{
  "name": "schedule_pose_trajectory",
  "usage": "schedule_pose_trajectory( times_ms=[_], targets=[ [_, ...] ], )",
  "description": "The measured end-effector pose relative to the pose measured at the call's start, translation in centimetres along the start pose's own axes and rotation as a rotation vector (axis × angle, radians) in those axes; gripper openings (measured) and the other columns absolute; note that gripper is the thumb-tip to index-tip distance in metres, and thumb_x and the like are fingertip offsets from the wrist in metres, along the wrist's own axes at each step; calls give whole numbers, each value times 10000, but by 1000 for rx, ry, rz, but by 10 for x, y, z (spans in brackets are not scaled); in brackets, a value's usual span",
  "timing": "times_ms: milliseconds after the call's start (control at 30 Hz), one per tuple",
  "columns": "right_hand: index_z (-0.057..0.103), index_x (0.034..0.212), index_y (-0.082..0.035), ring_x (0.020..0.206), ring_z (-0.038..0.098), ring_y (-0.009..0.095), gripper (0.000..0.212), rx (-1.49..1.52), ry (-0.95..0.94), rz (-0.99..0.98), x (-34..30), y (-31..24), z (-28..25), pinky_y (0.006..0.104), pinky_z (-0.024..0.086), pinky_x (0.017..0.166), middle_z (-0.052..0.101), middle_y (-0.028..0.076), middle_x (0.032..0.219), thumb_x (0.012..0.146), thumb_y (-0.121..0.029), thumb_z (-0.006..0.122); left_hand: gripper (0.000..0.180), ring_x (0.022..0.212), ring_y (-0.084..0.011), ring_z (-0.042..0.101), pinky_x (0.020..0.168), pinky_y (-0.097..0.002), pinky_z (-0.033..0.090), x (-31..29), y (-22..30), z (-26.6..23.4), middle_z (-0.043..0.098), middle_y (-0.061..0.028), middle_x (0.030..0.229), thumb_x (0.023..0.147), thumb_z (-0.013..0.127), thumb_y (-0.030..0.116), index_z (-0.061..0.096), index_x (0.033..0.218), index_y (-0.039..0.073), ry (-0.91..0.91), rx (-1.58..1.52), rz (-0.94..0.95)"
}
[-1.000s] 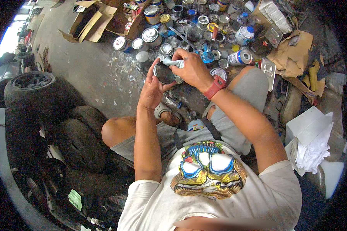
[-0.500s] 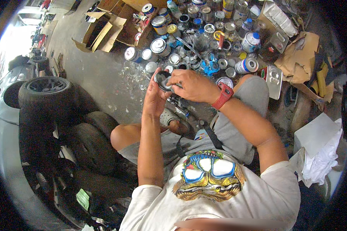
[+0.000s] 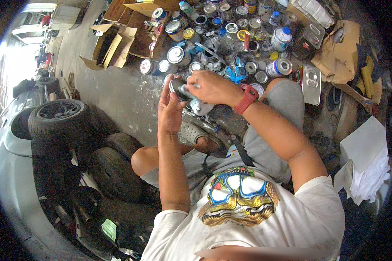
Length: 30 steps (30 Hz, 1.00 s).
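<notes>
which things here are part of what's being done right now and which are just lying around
In use:
- round dark-inside container, held in the left hand
- pale cloth, held in the right hand against the container

Apparently lying about, untouched:
- blue-capped bottle among assorted cans
- open cardboard box
- wheel with tyre
- torn brown cardboard

Bright upper-left glare, black fisheye rim
</notes>
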State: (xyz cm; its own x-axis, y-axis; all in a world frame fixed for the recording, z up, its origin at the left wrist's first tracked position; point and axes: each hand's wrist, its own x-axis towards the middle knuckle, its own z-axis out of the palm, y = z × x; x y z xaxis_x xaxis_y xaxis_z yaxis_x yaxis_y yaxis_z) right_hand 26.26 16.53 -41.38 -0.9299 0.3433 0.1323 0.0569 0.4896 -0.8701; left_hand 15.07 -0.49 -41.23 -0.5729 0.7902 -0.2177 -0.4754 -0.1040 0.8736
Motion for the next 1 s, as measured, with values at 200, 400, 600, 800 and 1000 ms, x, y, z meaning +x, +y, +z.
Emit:
schedule_pose_trajectory(
  times_ms=[200,400,600,800,1000],
  targets=[
    [764,995,13,924,720,419,327,155,144,95,-1,1,-5,464,568,829,736,253,976,879,-291,733,815,1305,-172,575,927,-298,551,9,-6,13,508,-78,1555,933,794,314,387,1595,69,-104,199,128],
    [740,1204,-36,1121,687,248,347,422,56,-113,-9,-5,-3,375,520,970,731,166,1184,967,-289,730,746,1346,-240,560,1008,-382,567,0,6,13,488,-114,1565,994,709,325,362,1600,64,-101,63,69],
    [759,1084,-49,1076,642,345,231,-39,-72,-216,-20,-8,-15,458,498,985,706,178,1069,888,-128,667,718,1279,-266,621,994,-445,601,0,19,12,564,-129,1475,1011,673,347,358,1589,60,-94,130,38],
    [735,1112,-63,1110,599,356,293,-98,140,-277,-22,-15,-5,443,476,1011,634,162,1155,873,-48,566,679,1268,-263,632,983,-459,608,-2,16,16,570,-135,1463,1043,622,357,356,1587,50,-155,-19,-17],
    [726,1148,-65,1205,606,330,316,233,-39,-238,-8,-10,-27,397,458,1077,644,154,1235,893,-42,540,690,1332,-294,585,1021,-488,590,-7,5,13,498,-134,1523,1048,595,406,336,1591,67,-113,-167,-79]
  ],
)
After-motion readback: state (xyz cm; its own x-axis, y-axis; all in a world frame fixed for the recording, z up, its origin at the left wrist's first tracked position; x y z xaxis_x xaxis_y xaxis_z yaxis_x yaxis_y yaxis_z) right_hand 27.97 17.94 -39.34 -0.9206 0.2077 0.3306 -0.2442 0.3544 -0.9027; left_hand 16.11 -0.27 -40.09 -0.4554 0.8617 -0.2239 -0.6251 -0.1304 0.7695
